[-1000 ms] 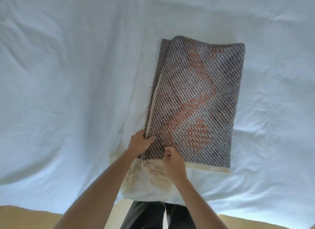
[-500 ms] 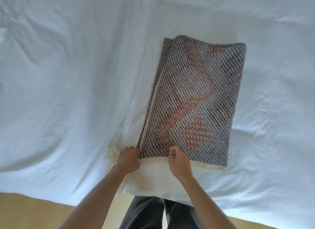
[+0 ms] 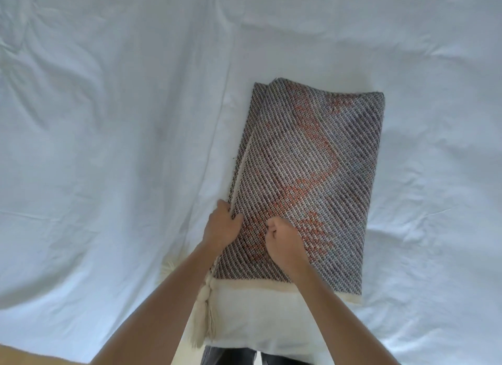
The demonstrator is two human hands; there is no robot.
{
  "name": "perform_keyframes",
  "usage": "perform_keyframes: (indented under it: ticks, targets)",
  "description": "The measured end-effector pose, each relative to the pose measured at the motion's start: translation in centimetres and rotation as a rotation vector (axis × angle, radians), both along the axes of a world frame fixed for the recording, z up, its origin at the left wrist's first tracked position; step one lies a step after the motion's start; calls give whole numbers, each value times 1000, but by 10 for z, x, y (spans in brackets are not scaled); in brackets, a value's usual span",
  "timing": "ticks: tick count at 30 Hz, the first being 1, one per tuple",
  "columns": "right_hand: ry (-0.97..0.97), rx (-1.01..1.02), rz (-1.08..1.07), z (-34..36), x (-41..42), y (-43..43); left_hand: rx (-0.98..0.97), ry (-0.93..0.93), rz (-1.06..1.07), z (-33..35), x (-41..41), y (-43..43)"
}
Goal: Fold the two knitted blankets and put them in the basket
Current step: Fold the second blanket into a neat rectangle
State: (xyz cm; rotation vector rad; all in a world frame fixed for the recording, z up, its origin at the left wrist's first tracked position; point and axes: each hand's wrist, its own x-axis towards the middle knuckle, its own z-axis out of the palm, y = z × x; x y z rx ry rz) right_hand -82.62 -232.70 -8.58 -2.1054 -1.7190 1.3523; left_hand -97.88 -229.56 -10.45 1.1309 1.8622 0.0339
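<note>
Plainly, the grey-and-orange knitted blanket (image 3: 312,160) lies folded into a long, layered rectangle on the white bed sheet (image 3: 108,147), its near end toward the person. It looks soft and limp but fairly thick. The knit should have some weight and bulk, grip well rather than slide, and sag wherever it is not supported. There is nothing fragile about it, though the loose layers could slip out of line along the stepped left side.

The left hand (image 3: 221,226) grips that left edge, with the thumb on top and the fingers tucked round the border. The right hand (image 3: 284,242) sits on the top face just beside it, curled into a fist. I cannot tell whether it pinches a ridge of knit or only presses down.

For another fold, the best hold is probably both near corners along the cream woven border (image 3: 271,287), taking all layers together. To carry it, flat palms under the middle would suit better.

A cream tassel (image 3: 201,310) hangs at the near left corner. The pale panel below the border may be a blanket layer or bedding; that is unclear. Neither the basket nor the second blanket is in view. The forearms hide part of the near edge, and the dark trousers (image 3: 231,356) are cut off at the bottom.
</note>
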Motion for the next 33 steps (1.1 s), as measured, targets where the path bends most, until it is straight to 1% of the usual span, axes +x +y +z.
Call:
perform_keyframes:
  ticks: [2,3,7,11,14,17,20,23,25,28,30,33]
  targets:
    - [-45,78,64,-3,-2,33,110,-3,15,-1,7,16]
    - [-74,115,112,-5,-3,51,131,-1,13,-3,9,23]
    - [-167,220,338,-14,-14,111,72,-11,24,-14,11,31]
    - [-312,283,568,-25,-29,146,64,-11,2,-25,9,28]
    - [-379,290,648,-34,-34,158,42,-44,-4,-29,2,28]
    - [-325,325,625,-38,-39,161,26,-94,85,-31,-9,25]
    - [-248,354,662,-38,-37,161,10,-105,117,-33,-13,24]
    - [-194,318,565,-34,-26,177,32,-132,119,-29,-3,43]
    - [-240,385,483,-30,-15,200,86,-140,131,-25,6,69]
    - [-376,502,379,-24,8,242,161,-147,135,-18,23,118]
    - [-441,497,325,-22,21,271,204,-134,111,-15,34,151]
    - [-494,454,327,-24,32,307,239,-147,126,-14,48,194]
